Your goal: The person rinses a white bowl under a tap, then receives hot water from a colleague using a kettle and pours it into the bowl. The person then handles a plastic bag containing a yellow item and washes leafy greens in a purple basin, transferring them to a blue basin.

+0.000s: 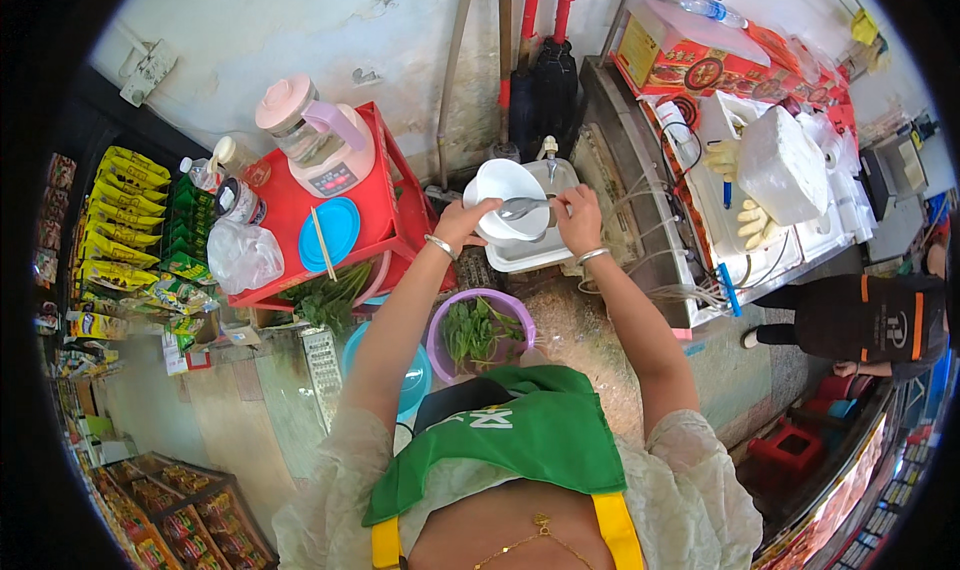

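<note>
My left hand (463,225) grips the rim of a white bowl (501,176); what looks like a second white bowl overlaps it. A metal spoon (523,207) lies across the bowls, its handle held in the fingers of my right hand (578,221). Both are over a small white sink (517,258), below a wall tap (551,150). Nearer to me on the floor is a purple basin (531,322) holding leafy greens (472,333), with a blue basin (416,382) partly under my left forearm.
A red cart (285,187) at left bears a pink electric kettle (311,131), a blue plate (330,232) and chopsticks (322,243). At right, a metal counter (660,270) holds a foam box (784,165) and gloves. Another person (862,318) stands at far right.
</note>
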The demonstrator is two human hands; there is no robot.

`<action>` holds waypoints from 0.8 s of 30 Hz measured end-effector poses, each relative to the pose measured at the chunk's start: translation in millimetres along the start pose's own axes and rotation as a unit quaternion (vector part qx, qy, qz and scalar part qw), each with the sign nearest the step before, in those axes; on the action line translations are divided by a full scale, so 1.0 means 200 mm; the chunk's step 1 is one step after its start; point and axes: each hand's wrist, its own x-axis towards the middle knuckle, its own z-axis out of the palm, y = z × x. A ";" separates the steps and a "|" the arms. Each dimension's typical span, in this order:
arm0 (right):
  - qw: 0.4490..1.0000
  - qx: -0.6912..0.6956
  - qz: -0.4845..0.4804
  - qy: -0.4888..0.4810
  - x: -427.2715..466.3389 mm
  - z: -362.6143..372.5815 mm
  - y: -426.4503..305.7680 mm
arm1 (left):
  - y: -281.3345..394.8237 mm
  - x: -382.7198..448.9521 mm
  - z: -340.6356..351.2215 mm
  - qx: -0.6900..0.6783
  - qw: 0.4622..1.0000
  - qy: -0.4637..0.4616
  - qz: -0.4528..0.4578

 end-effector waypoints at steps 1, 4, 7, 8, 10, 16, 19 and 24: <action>0.993 -0.055 -0.101 0.042 0.04 -0.03 0.00 | 0.02 0.01 0.00 -0.017 0.998 -0.042 -0.034; 0.974 -0.117 -0.192 0.018 0.12 -0.08 0.04 | 0.08 0.05 0.03 -0.017 0.997 -0.028 -0.074; 0.965 -0.165 -0.204 -0.013 0.16 -0.04 0.13 | 0.08 0.11 0.05 0.021 0.996 -0.015 -0.086; 0.964 -0.180 -0.196 -0.026 0.12 -0.02 0.17 | 0.07 0.16 0.05 0.040 0.995 -0.019 -0.090; 0.966 -0.218 -0.121 -0.067 0.04 0.05 0.24 | 0.03 0.22 0.05 0.043 0.998 -0.021 -0.043; 0.951 0.071 0.255 -0.158 -0.08 0.30 0.63 | 0.12 0.25 0.14 0.147 0.988 0.017 0.033; 0.852 0.208 0.427 -0.218 -0.01 0.22 0.51 | -0.06 0.36 0.12 0.125 0.986 0.089 0.061; 0.892 0.168 0.364 -0.209 0.08 0.17 0.61 | 0.00 0.27 0.25 0.175 0.956 0.132 0.194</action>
